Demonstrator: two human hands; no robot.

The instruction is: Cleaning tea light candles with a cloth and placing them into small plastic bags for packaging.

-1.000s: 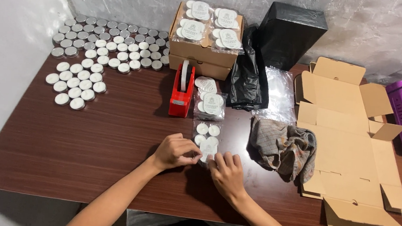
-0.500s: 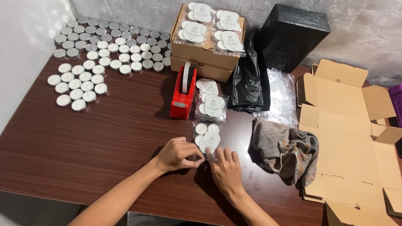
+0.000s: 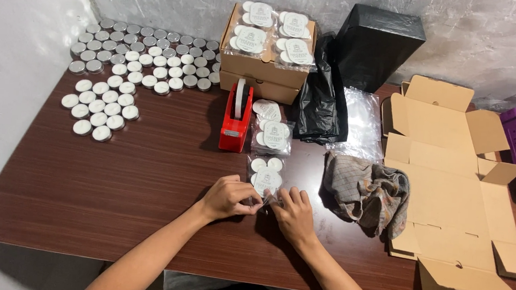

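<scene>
Left hand (image 3: 227, 196) rests on the dark wooden table (image 3: 110, 194) in the head view, its fingers curled in and pinching the near edge of a clear packet of tealight candles (image 3: 265, 178). Right hand (image 3: 292, 213) lies just beside it, fingers spread narrow and pressed flat on the packet's lower right corner. That packet sits on the table at the near middle, just in front of both hands. Beyond it lie two more filled packets (image 3: 272, 127), with a red tape dispenser (image 3: 236, 117) just to their left. Loose tealights (image 3: 134, 69) crowd the far left corner. A crumpled grey cloth (image 3: 366, 192) lies right of the hands, touching flattened cardboard boxes (image 3: 453, 193).
</scene>
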